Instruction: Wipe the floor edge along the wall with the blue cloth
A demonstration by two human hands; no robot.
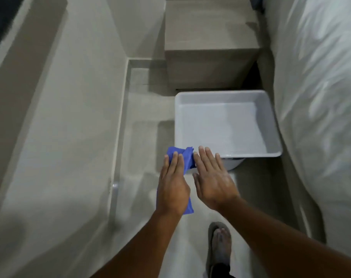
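The blue cloth [187, 158] is bunched in the air between my two hands, above the pale floor. My left hand [172, 185] lies over it, palm down, with cloth showing past the fingertips and hanging below the wrist. Beside it, my right hand [211, 180] is flat with its fingers straight, and its index finger side touches the cloth's right edge. The floor edge [118, 137] runs along the grey wall [66, 117] on the left, about a hand's width left of the cloth.
A white rectangular tub [210, 93] with a wet bottom stands on the floor just beyond my hands. Behind it is a wooden bedside cabinet [210, 37]. A bed with white bedding [321, 97] fills the right side. My sandalled foot [220, 243] is on the floor below.
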